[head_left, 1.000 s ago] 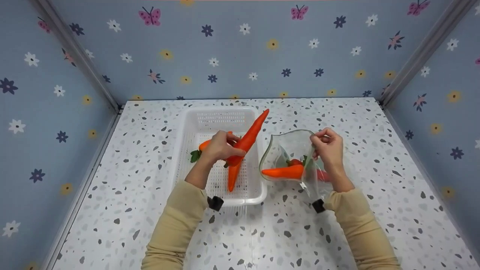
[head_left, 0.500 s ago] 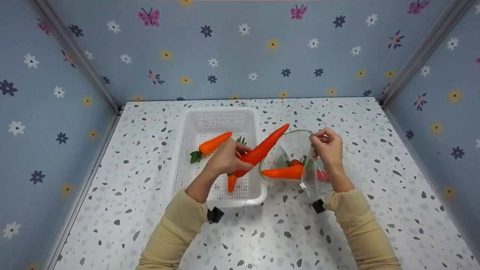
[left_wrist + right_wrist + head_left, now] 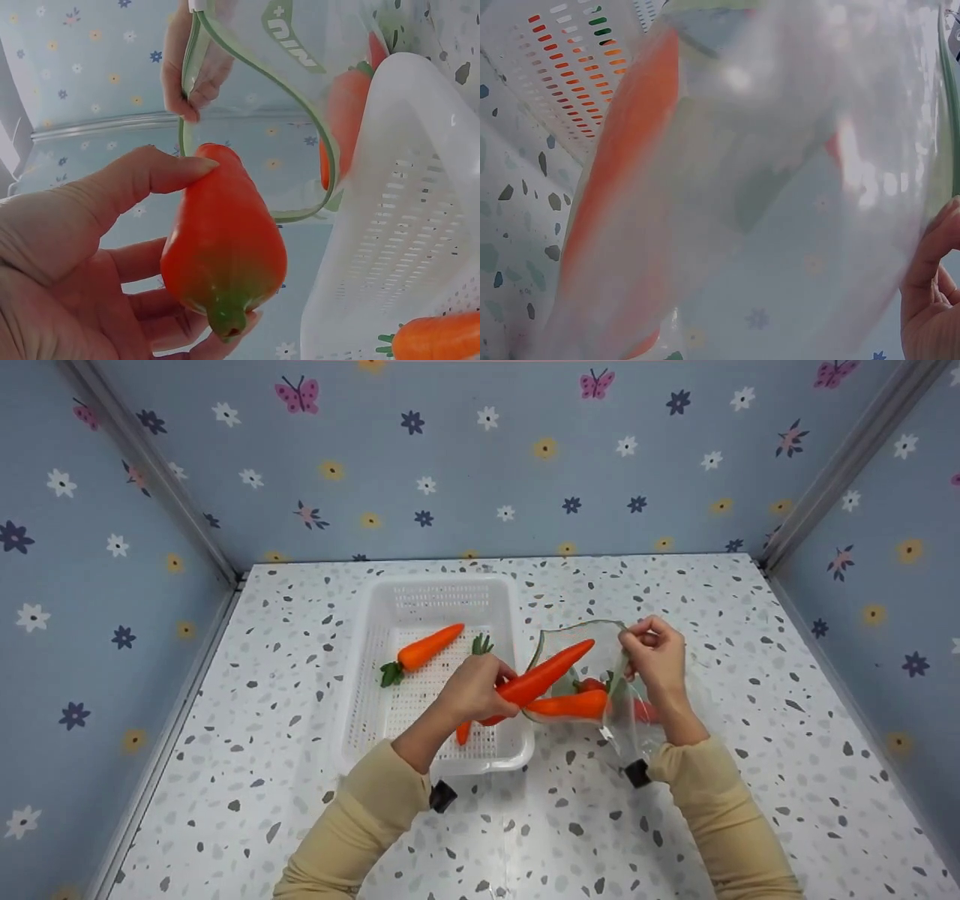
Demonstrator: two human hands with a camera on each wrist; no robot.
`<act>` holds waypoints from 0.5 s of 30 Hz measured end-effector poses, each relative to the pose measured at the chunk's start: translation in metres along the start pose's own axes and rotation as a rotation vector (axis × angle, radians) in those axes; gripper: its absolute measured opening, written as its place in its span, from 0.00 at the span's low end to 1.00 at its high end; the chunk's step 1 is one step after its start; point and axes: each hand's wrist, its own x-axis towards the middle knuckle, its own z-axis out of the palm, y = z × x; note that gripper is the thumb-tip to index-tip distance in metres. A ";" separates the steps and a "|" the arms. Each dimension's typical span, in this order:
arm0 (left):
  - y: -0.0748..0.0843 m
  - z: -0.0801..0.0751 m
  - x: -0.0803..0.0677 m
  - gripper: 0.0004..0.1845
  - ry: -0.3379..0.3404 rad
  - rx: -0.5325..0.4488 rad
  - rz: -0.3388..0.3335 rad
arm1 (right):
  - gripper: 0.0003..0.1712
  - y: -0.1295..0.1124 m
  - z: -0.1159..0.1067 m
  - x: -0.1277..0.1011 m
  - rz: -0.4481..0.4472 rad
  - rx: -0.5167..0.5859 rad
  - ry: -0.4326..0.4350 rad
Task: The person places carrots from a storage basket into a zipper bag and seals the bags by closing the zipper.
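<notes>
My left hand (image 3: 480, 686) grips a long red chili pepper (image 3: 551, 669), thumb on one side and fingers on the other. Its green stem end (image 3: 227, 319) faces the left wrist camera, and its tip overlaps the mouth of a clear zip bag (image 3: 581, 631) with a green edge. Pinched between thumb and fingers of my right hand (image 3: 658, 656) is the bag's rim, which stands open. Inside the bag lie an orange carrot (image 3: 570, 706), a small red item (image 3: 591, 685) with green leaves, and another red piece (image 3: 645, 711) seen through the film.
Left of the bag stands a white perforated plastic basket (image 3: 358, 675). One carrot (image 3: 431, 648) with a green top lies in it; a second carrot (image 3: 463, 733) is partly hidden under my left hand. Flower-patterned panels (image 3: 480, 457) enclose the speckled table (image 3: 585, 825) at the back and sides.
My left hand has carried the chili pepper rightward from over the basket to the bag's mouth, lowering its tip. My right hand has stayed at the bag's rim.
</notes>
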 end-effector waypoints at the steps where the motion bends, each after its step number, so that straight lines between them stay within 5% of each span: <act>1: 0.001 0.002 0.001 0.18 0.000 0.022 -0.003 | 0.04 0.003 -0.001 0.001 -0.006 0.005 0.001; 10: 0.017 0.019 0.016 0.19 -0.035 0.173 -0.017 | 0.03 0.054 -0.017 0.026 -0.056 0.100 -0.046; 15: 0.027 0.027 0.025 0.13 -0.071 0.245 -0.024 | 0.03 0.026 -0.007 0.010 -0.033 0.000 -0.015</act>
